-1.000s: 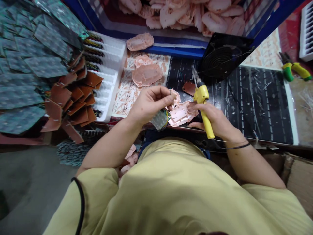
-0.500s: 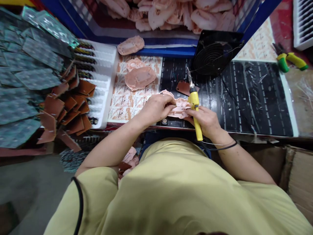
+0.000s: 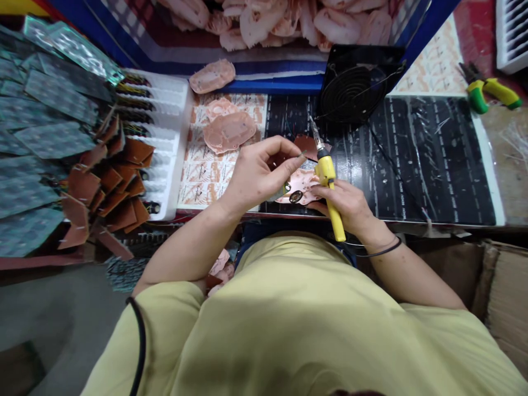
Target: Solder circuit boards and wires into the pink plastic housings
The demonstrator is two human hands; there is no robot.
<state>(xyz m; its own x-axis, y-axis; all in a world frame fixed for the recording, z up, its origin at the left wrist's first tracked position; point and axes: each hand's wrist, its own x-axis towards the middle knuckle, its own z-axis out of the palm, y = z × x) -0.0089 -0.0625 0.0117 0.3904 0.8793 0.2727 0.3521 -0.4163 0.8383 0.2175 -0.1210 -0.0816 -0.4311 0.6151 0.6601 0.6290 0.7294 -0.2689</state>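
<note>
My right hand (image 3: 346, 206) is wrapped round a yellow soldering iron (image 3: 330, 184), its tip pointing up and away toward the black fan. My left hand (image 3: 258, 176) is raised over the bench edge, thumb and forefinger pinched on something small that I cannot make out. Between and under the hands lies a pink plastic housing (image 3: 299, 187) with a small round dark part on it. A brown circuit board (image 3: 307, 146) lies just beyond it on the black mat (image 3: 433, 165).
A black fan (image 3: 355, 91) stands behind the hands. Pink housings (image 3: 229, 132) lie to the left, more fill the blue-edged bin (image 3: 289, 22). A white tray (image 3: 165, 143), brown boards (image 3: 111, 187) and green boards (image 3: 41, 137) are stacked left. Yellow-green pliers (image 3: 490, 91) lie far right.
My left hand has lifted off the pink housing and now pinches something small above it. The right hand with the iron has stayed almost in place. The view has shifted slightly.
</note>
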